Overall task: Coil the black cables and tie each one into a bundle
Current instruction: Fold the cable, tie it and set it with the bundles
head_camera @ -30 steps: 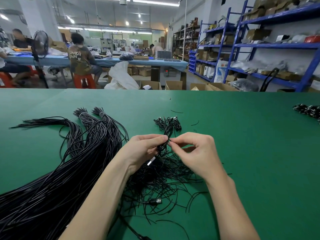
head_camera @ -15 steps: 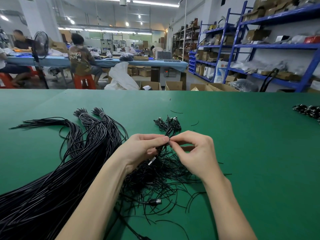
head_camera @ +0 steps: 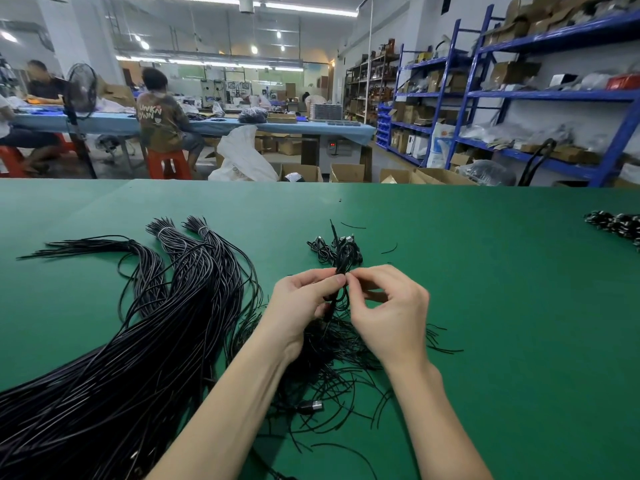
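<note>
I have the coiled cable (head_camera: 341, 271) up off the green table (head_camera: 502, 306), pinched at its middle between my left hand (head_camera: 304, 303) and right hand (head_camera: 388, 313), fingertips of both meeting there, I judge to wrap a tie round it. The loose ties (head_camera: 332, 362) lie beneath my hands, within reach, and the uncoiled cables (head_camera: 138, 341) wait to my left

Two hands, the left hand (head_camera: 304, 303) and the right hand (head_camera: 389, 313), work above one green table (head_camera: 502, 306); three people sit at the far blue table (head_camera: 104, 121).
</note>
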`<state>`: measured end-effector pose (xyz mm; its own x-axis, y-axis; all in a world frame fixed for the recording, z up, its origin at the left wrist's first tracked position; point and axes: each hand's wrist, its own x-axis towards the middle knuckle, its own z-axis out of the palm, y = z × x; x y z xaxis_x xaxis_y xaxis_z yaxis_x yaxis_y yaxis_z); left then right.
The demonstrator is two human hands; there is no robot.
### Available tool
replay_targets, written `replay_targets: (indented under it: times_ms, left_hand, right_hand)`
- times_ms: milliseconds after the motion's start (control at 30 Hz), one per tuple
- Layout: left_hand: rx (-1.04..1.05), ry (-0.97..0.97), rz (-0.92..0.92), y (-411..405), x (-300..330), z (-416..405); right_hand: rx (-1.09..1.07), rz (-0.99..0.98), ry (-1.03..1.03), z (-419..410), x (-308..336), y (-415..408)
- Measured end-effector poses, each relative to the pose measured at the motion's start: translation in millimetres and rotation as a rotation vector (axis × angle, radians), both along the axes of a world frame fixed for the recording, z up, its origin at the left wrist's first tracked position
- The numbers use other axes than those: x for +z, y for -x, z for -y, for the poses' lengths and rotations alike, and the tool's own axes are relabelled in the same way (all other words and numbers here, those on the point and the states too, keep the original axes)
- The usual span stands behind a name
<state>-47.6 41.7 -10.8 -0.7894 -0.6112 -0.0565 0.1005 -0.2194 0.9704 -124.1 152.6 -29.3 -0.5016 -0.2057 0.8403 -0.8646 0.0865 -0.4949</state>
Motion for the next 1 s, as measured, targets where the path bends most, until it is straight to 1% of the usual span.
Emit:
replay_targets:
  times_ms: [67, 167, 233, 300, 367, 433, 500, 600, 700, 767, 800, 900, 1000]
  left_hand:
    - [-0.009, 0.028, -0.013, -0.4, -0.7, -0.4]
    - [-0.028, 0.147, -0.07, -4.2, 0.6, 6.0]
    - [-0.042, 0.24, -0.104, -6.7, 1.3, 10.0]
    - [-0.023, 0.375, -0.112, -7.7, 0.5, 12.2]
    - [0.029, 0.514, -0.129, -7.2, -2.1, 11.7]
    - [0.104, 0.65, -0.166, -6.4, -7.6, 9.3]
    - [0.177, 0.778, -0.217, -5.7, -14.7, 8.4]
    - [0.19, 0.932, -0.309, -6.8, -19.4, 13.2]
    - [0.208, 1.186, -0.324, -9.4, -16.2, 22.4]
    - [0.191, 1.272, -0.272, -11.1, -14.0, 26.4]
    - [0.153, 1.264, -0.218, -11.7, -12.3, 26.8]
    - [0.058, 1.125, -0.042, -12.3, -7.1, 25.7]
    - [-0.037, 0.91, 0.012, -13.1, -2.6, 27.4]
  right_hand:
    - [0.033, 0.091, 0.008, 0.2, 2.9, -1.1]
    - [0.117, 0.25, 0.035, -0.3, 9.9, -1.8]
    - [0.168, 0.358, 0.011, -2.8, 14.0, -0.4]
    - [0.167, 0.467, -0.035, -4.6, 17.6, 0.8]
    - [0.23, 0.653, 0.003, -2.7, 19.4, 0.5]
    - [0.368, 0.906, 0.124, -0.1, 20.1, -0.8]
    - [0.501, 1.113, 0.215, 0.1, 19.5, -0.2]
    - [0.688, 1.38, 0.289, -3.9, 18.6, 2.3]
    - [0.809, 1.622, 0.335, -7.4, 16.8, 3.1]
    - [0.813, 1.656, 0.353, -7.8, 13.2, 3.5]
    - [0.789, 1.633, 0.347, -6.9, 10.7, 4.8]
    - [0.664, 1.498, 0.256, -5.0, 6.2, 8.8]
    - [0.606, 1.358, 0.059, -7.2, 6.6, 12.3]
